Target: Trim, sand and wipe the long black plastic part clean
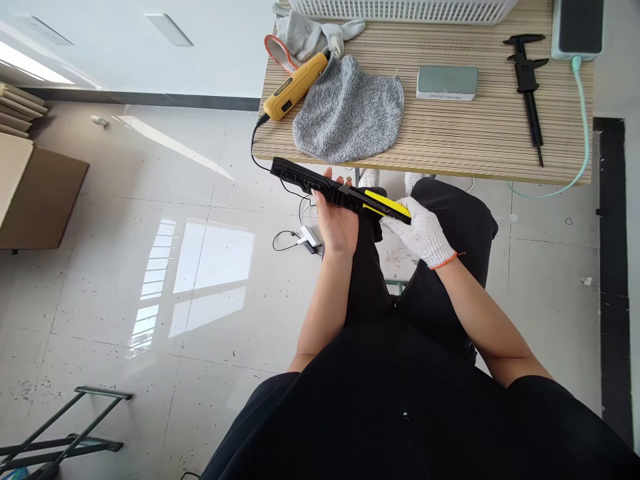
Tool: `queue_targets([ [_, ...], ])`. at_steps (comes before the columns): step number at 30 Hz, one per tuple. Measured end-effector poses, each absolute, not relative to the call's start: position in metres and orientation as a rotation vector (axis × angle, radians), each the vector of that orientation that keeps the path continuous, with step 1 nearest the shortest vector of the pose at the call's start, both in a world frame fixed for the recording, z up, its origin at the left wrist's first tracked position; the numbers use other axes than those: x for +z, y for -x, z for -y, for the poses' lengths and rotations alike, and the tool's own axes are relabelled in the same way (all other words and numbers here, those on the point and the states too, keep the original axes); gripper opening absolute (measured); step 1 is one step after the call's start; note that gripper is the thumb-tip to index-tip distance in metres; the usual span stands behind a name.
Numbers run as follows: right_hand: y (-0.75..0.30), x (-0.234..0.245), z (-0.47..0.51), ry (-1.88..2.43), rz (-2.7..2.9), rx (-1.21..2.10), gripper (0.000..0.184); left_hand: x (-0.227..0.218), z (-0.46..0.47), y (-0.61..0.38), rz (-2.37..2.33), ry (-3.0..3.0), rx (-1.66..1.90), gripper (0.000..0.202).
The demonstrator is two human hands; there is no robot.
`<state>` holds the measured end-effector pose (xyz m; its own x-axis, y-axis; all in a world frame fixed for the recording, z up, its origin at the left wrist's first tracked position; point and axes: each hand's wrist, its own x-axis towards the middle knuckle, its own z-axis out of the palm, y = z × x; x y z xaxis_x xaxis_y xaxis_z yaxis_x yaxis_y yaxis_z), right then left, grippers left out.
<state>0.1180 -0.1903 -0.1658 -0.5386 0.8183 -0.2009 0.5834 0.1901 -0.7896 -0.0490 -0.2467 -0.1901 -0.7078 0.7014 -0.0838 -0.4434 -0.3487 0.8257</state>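
A long black object with yellow ribbed strips near its right end [345, 196] lies slantwise between my hands, over my lap and just off the table's front edge. I cannot tell what kind of tool or part it is. My bare left hand [339, 227] is wrapped round its middle from below, thumb on the near side and fingertips showing beyond it. My right hand [424, 235], in a white knit glove with an orange hem, grips the end with the yellow strips. Most of the right fingers are hidden behind that end.
On the striped table [450, 143] are a yellow corded rotary tool [296, 87], a grey cloth [350, 113], a glove [305, 30], a whetstone [447, 83], a black caliper [527, 83], a phone on a cable [579, 30] and a white basket [410, 9]. A power adapter [311, 236] hangs or lies below.
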Motion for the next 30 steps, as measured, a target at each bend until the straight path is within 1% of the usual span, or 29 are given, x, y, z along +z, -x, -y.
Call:
queue_targets([
  [2,-0.1173,-0.1662,0.1909,1.348,2.158,1.276,0.038,-0.1901,0.2469,0.0493,-1.150,-0.377,2.094,0.063],
  [5,-0.1169,-0.1668,0.1912,1.291,2.195,1.380,0.037,-0.1905,0.2473,0.0498,-1.148,-0.396,2.105,0.064],
  [9,-0.1164,-0.1675,0.1917,1.352,2.193,1.297,0.038,-0.1912,0.2477,0.0508,-1.155,-0.416,2.097,0.065],
  [13,-0.1154,-0.1675,0.1925,1.307,2.211,1.384,0.037,-0.1911,0.2481,0.0511,-1.178,-0.429,2.087,0.067],
  [17,-0.1154,-0.1680,0.1931,1.372,2.186,1.305,0.040,-0.1893,0.2489,0.0505,-1.178,-0.434,2.085,0.066],
  [21,-0.1170,-0.1695,0.1924,1.283,2.178,1.392,0.039,-0.1863,0.2491,0.0500,-1.215,-0.403,2.082,0.065],
  [24,-0.1175,-0.1713,0.1925,1.356,2.210,1.328,0.041,-0.1856,0.2487,0.0504,-1.226,-0.397,2.067,0.065],
  [27,-0.1182,-0.1700,0.1929,1.369,2.079,1.252,0.040,-0.1862,0.2492,0.0510,-1.230,-0.401,2.065,0.063],
  [30,-0.1197,-0.1649,0.1930,1.310,1.942,1.308,0.037,-0.1855,0.2501,0.0504,-1.231,-0.385,2.087,0.059],
])
